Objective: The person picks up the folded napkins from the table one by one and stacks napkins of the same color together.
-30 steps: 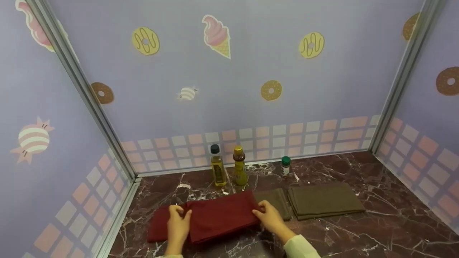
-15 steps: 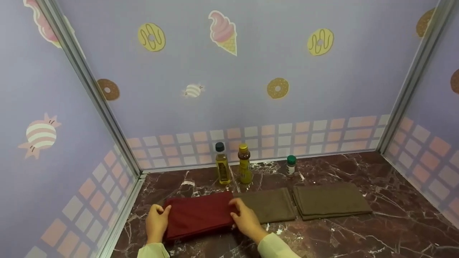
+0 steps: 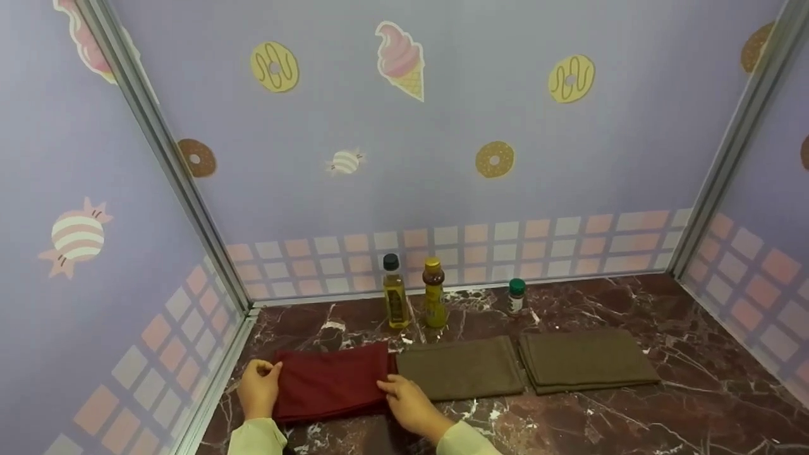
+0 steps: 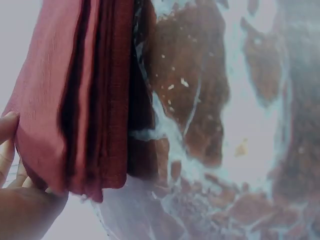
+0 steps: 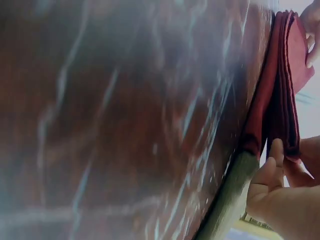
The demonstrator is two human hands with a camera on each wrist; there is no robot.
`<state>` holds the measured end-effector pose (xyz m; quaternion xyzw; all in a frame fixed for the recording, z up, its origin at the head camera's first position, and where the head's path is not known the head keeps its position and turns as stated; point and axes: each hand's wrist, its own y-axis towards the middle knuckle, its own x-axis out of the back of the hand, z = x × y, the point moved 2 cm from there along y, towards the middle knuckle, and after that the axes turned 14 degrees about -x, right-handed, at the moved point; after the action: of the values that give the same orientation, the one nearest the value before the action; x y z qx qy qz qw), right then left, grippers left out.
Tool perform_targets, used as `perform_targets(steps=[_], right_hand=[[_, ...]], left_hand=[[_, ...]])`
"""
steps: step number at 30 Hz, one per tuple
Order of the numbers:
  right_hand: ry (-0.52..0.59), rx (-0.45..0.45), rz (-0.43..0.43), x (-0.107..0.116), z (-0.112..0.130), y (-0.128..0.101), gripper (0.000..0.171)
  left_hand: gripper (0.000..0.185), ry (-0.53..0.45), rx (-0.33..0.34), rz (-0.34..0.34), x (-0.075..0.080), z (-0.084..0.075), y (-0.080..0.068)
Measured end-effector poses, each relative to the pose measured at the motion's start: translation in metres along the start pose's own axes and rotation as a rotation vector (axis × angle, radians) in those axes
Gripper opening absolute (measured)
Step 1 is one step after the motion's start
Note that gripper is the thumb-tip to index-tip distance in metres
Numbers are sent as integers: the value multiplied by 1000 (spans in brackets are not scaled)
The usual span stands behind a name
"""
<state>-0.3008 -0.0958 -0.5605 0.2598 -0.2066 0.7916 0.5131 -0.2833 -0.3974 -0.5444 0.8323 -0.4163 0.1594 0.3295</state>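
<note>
At the lower left of the head view, the left hand (image 3: 258,390) and right hand (image 3: 407,404) pinch opposite ends of the folded dark-red cloth (image 3: 332,382) lying on the marble counter (image 3: 600,423), whose stacked layers could splay if either pinch loosens.

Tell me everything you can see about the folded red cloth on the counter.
The red cloth is a dark red woven fabric folded into a flat, layered rectangle; the wrist views show several stacked layers at its edges. It lies on the marble counter near the left wall. The left hand holds its left edge, the right hand its right near corner. Its right edge meets the olive cloth beside it.
</note>
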Motion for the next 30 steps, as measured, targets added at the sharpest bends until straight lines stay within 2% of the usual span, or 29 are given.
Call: perform_targets(steps=[4,10,18,23,30], right_hand=[[1,-24,43,-7,0,-4,38],[-5,-63,65,-9,0,-6,43],[-23,-48,13,-12,2,-14,39],[-35,-69,15,-14,1,-18,44],[-87,-108,2,-13,-2,-19,45]], left_hand=[[22,6,38,12,-1,5,-1],[40,20,102,103,-4,10,0],[43,64,106,161,-8,14,-3],[42,93,95,181,-10,14,-5],[43,108,119,215,-12,16,-6]])
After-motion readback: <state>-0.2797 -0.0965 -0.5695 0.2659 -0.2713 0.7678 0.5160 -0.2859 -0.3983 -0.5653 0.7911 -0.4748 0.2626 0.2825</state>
